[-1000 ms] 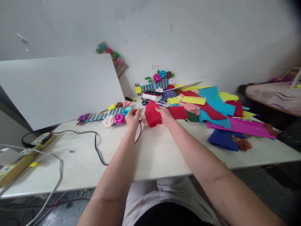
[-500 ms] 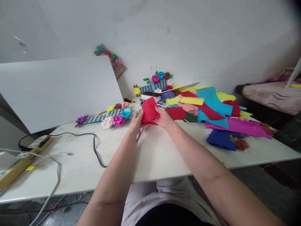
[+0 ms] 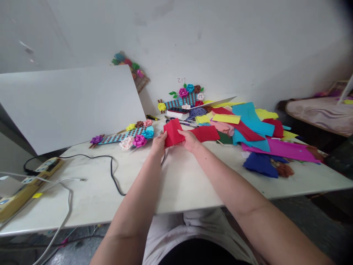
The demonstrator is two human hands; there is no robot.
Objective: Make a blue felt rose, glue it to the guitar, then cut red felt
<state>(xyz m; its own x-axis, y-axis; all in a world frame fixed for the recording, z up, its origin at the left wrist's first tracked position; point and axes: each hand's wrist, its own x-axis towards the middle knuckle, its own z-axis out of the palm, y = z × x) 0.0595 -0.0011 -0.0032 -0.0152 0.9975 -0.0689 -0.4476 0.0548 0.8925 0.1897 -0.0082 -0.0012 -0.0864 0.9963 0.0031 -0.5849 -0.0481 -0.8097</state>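
Both hands hold one small red sheet of paper (image 3: 173,133) just above the white table (image 3: 182,184). My left hand (image 3: 158,144) pinches its left edge. My right hand (image 3: 190,140) grips its right edge, thumb on top. Just behind the sheet lie a second red piece (image 3: 205,133) and a pair of scissors (image 3: 172,119). A striped strip with paper flowers (image 3: 124,135) lies to the left of my left hand.
A heap of coloured paper sheets (image 3: 253,129) covers the table's right side. A white board (image 3: 68,103) leans at the back left. A black cable (image 3: 113,171) and a yellow power strip (image 3: 24,187) lie on the left. Another flower strip (image 3: 183,97) leans against the wall.
My left hand moved from the table beside the sheet onto its left edge. The red sheet now looks smaller and squarer, held between both hands.
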